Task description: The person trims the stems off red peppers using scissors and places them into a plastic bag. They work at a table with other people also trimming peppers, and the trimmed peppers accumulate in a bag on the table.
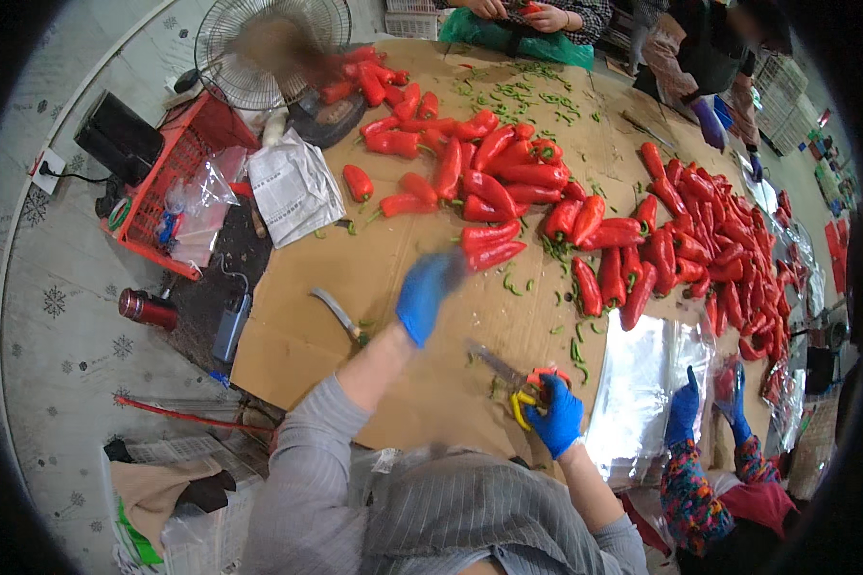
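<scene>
My left hand (428, 293), in a blue glove, reaches over the cardboard-covered table (295, 280). Its fingers blur at the ends of two red peppers (492, 244), and whether they grip them I cannot tell. A pair of scissors (500, 365) with orange and yellow handles is held in my blue-gloved right hand (559, 415), blades pointing left. Beyond my left hand lies a loose pile of red peppers (489, 194), some with green stems. A curved knife (336, 310) rests on the cardboard left of my left forearm.
Cut green stems (525, 93) litter the cardboard. A large pepper heap (726, 237) and clear plastic bags (636, 388) lie to the right, near a co-worker's gloved hands (683, 406). An electric fan (273, 50), a paper sheet (295, 187) and a red crate (162, 187) stand or lie at left.
</scene>
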Demonstrator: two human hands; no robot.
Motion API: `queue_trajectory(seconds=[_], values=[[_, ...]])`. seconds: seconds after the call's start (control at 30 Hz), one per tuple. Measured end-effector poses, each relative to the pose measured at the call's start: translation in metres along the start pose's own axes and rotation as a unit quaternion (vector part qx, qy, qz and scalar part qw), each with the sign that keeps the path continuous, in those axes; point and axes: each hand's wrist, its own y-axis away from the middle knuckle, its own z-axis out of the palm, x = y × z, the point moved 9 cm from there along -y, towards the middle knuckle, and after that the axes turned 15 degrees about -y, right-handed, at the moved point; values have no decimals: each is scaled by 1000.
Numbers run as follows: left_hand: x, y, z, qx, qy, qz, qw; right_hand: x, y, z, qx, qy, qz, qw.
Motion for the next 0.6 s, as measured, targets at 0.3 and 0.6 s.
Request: queue_trajectory(seconds=[0.3,0.6], values=[[140,-191,-133,239,-464,261,812,3,-26,40,-73,59,-61,994],[173,-317,-141,244,-717,181,627,19,-31,39,-79,45,-32,995]])
